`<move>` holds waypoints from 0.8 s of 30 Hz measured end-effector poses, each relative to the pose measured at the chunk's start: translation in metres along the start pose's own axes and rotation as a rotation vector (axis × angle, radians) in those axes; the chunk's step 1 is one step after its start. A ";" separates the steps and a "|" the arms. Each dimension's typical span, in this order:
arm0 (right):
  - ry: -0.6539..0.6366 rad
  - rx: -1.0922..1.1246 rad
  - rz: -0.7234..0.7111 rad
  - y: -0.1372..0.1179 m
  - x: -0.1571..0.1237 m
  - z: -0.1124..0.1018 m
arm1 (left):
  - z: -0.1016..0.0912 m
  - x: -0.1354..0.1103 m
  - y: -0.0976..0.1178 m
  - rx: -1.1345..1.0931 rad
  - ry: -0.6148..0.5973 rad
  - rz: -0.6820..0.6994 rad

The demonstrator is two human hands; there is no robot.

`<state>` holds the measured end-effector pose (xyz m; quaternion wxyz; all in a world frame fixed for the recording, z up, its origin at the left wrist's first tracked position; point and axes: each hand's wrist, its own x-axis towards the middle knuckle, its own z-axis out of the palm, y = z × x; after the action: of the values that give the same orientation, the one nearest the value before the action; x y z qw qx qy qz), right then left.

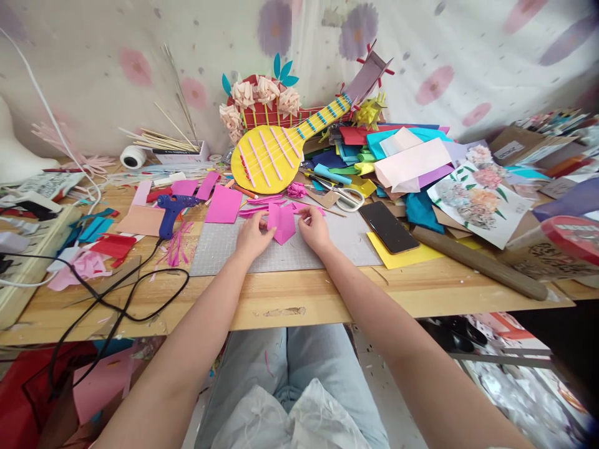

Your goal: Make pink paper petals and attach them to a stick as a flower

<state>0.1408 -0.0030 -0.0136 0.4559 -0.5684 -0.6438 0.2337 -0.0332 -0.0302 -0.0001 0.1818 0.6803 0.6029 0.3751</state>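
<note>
A folded piece of pink paper (282,223) with creases and a pointed lower end stands between my hands over the grey cutting mat (219,252). My left hand (254,237) is closed at its left edge, thumb and fingers on the paper. On the other side my right hand (314,227) has its fingers curled together close to the paper's right edge; what they pinch, if anything, is hidden. Behind the hands lie more pink strips and a crumpled pink paper flower (296,190). A flat pink sheet (224,204) rests on the mat to the left.
A blue glue gun (172,212) and its black cable lie left. Behind stands a yellow lute-shaped craft (266,161). Scissors (350,198), a phone (387,226), a wooden stick (477,262) and heaped coloured paper (412,162) fill the right.
</note>
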 end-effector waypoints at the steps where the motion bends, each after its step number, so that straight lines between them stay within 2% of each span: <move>1: -0.012 -0.001 -0.007 -0.001 0.000 0.000 | 0.000 0.000 0.002 -0.015 -0.013 -0.007; 8: -0.046 0.044 0.086 -0.006 -0.003 -0.001 | 0.003 0.000 0.005 -0.140 0.084 0.017; 11: -0.046 0.128 0.102 -0.006 -0.002 -0.002 | 0.002 -0.001 0.005 -0.292 0.081 -0.050; 14: -0.048 0.218 0.129 -0.003 -0.002 -0.001 | 0.002 -0.004 0.007 -0.529 -0.040 -0.128; 17: -0.064 0.281 0.134 -0.001 -0.001 0.000 | 0.004 -0.008 0.010 -0.650 -0.189 -0.122; 21: -0.092 0.413 0.182 -0.002 -0.001 0.002 | 0.006 -0.013 0.012 -0.624 -0.319 0.008; 24: -0.051 0.431 0.213 -0.003 0.000 0.000 | 0.006 -0.015 0.014 -0.534 -0.408 0.091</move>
<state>0.1391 -0.0038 -0.0114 0.5230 -0.5168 -0.5266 0.4268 -0.0193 -0.0464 0.0010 0.4535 0.6958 0.4037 0.3838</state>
